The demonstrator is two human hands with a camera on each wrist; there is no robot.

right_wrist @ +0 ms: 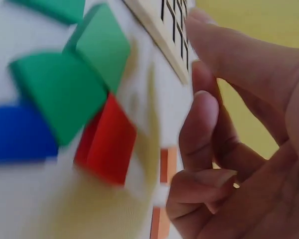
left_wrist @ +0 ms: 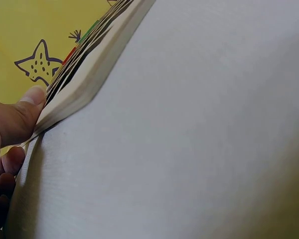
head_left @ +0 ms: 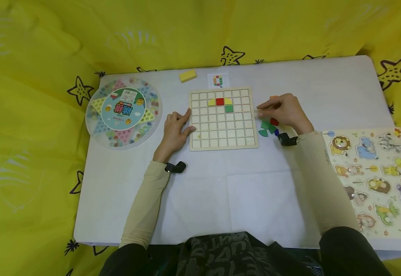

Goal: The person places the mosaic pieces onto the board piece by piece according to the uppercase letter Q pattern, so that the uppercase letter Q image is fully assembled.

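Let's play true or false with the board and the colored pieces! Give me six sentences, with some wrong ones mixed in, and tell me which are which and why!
1. The left hand touches the edge of the grid board. True.
2. The red square sits between two green pieces. False: the red square sits between two yellow pieces.
3. The round game box is right of the board. False: the round game box is left of it.
4. A green square lies on the board. True.
5. The blue piece lies on the board. False: the blue piece lies off it, to the right.
6. A yellow block lies beyond the board's far edge. True.
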